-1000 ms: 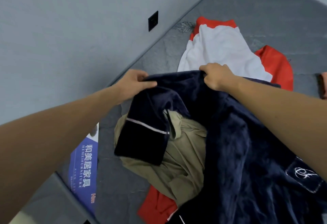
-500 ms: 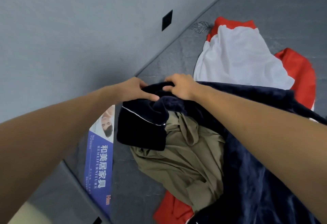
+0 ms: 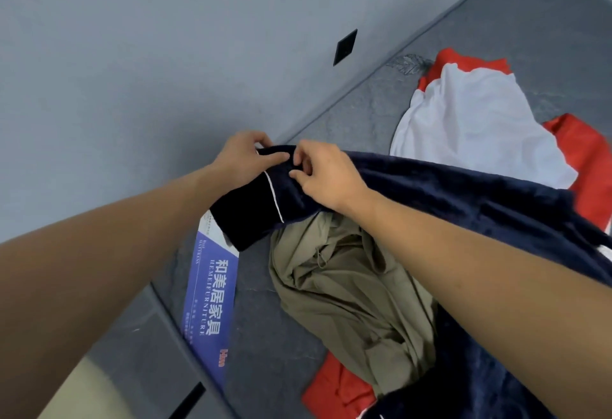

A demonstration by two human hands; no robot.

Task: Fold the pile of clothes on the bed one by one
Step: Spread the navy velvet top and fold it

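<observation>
Above the heap on the bed, the left hand and right hand pinch the navy robe at its cuff, which wants spreading flat before folding.

The dark navy plush garment with white piping runs off the right and bottom edges, so its full shape cannot be told; the part beneath the right hand and its forearm is covered. The left hand has its fingertips tucked behind the navy cuff, out of sight. Below the hands, the crumpled olive-khaki garment disappears under the navy fabric on its right side. The red cloth beneath it shows only a corner. Beyond the right hand, the white-and-red garment is cut off by the navy fabric and the right edge. The small print on the blue-and-white mattress label is too small to read.
</observation>
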